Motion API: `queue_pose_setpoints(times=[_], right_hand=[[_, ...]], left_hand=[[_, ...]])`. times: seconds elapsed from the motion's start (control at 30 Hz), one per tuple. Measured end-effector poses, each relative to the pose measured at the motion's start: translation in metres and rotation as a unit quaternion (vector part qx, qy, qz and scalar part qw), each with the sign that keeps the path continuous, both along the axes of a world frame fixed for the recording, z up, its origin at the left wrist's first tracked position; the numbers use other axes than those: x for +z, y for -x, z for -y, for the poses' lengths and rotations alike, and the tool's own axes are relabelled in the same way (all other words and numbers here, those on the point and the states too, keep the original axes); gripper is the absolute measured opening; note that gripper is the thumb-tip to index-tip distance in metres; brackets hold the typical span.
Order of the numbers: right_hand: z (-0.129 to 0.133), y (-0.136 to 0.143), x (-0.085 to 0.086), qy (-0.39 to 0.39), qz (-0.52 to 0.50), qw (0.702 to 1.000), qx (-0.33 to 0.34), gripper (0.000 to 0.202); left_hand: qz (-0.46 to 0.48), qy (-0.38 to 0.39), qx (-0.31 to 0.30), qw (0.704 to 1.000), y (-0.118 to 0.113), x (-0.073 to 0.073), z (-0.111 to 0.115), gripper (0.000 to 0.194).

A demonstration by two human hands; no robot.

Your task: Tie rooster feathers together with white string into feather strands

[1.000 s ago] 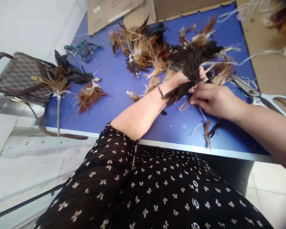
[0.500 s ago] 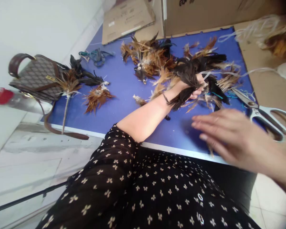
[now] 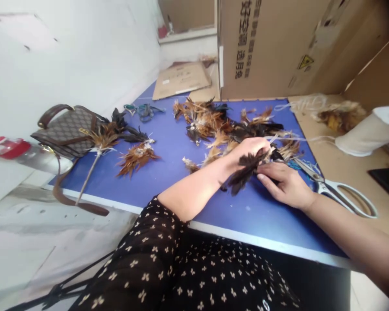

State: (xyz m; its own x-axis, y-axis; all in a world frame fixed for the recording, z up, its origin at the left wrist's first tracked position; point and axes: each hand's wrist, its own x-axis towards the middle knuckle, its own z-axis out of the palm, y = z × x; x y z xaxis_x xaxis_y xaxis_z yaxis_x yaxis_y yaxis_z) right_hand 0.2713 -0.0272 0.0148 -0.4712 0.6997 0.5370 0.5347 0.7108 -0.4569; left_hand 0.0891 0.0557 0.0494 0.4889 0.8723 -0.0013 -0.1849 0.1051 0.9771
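Note:
A bunch of dark feathers [image 3: 244,172] is gripped in my left hand [image 3: 255,147], its tips fanning toward the table's near edge. My right hand [image 3: 287,183] meets it from the right, thumb and fingers closed on the same bunch near its base. A white string [image 3: 319,139] stretches from beside my left hand to a large white spool [image 3: 359,134]. Behind my hands lies a heap of brown and black feathers [image 3: 210,121]. White-handled scissors [image 3: 339,190] rest just right of my right hand, partly hidden by it.
At left are a patterned handbag [image 3: 68,129], a red-capped bottle [image 3: 19,153], a feather-topped stick [image 3: 89,177] and a brown feather bunch [image 3: 138,157]. Blue-green strips [image 3: 145,111] lie farther back. A large cardboard box [image 3: 262,52] stands behind the blue tabletop [image 3: 171,142].
My right hand has moved left and up from beside the scissors to the dark feathers and closed on them. The view has tilted upward, showing more of the box and the spool.

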Motion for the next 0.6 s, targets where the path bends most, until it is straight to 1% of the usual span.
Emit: queue_pose_setpoints(times=[0.03, 0.1, 0.13, 0.17, 0.23, 0.27, 0.4, 0.47, 0.53, 0.6], right_hand=[[-0.004, -0.001, 0.004, -0.022, -0.045, 0.996, -0.074, 0.022], [-0.007, -0.003, 0.012, -0.066, -0.134, 0.966, -0.209, 0.029], [-0.008, -0.004, 0.014, -0.084, -0.17, 0.949, -0.254, 0.029], [-0.008, -0.005, 0.016, -0.096, -0.196, 0.935, -0.28, 0.027], [-0.007, -0.007, 0.017, -0.097, -0.231, 0.923, -0.293, 0.024], [-0.007, -0.008, 0.016, -0.086, -0.241, 0.922, -0.29, 0.024], [-0.005, -0.012, 0.01, -0.021, -0.244, 0.935, -0.256, 0.03], [-0.003, -0.015, 0.007, -0.002, -0.227, 0.944, -0.241, 0.025], [-0.002, -0.018, 0.006, 0.0, -0.207, 0.951, -0.23, 0.02], [-0.001, -0.021, 0.006, -0.01, -0.191, 0.956, -0.223, 0.021]], left_hand=[[-0.007, -0.019, -0.015, 1.0, 0.001, 0.004, 0.0, 0.035], [-0.033, -0.08, -0.046, 0.995, 0.002, 0.009, -0.002, 0.032], [-0.054, -0.113, -0.059, 0.99, 0.003, 0.011, -0.003, 0.031], [-0.075, -0.143, -0.073, 0.984, 0.004, 0.011, -0.003, 0.03], [-0.113, -0.183, -0.099, 0.972, 0.004, 0.009, -0.004, 0.028], [-0.126, -0.191, -0.109, 0.967, 0.004, 0.007, -0.003, 0.027], [-0.172, -0.194, -0.143, 0.955, 0.001, -0.003, 0.002, 0.026], [-0.187, -0.201, -0.152, 0.949, -0.001, -0.008, 0.004, 0.026], [-0.184, -0.189, -0.153, 0.952, -0.002, -0.012, 0.005, 0.025], [-0.164, -0.143, -0.151, 0.964, -0.003, -0.016, 0.005, 0.026]])
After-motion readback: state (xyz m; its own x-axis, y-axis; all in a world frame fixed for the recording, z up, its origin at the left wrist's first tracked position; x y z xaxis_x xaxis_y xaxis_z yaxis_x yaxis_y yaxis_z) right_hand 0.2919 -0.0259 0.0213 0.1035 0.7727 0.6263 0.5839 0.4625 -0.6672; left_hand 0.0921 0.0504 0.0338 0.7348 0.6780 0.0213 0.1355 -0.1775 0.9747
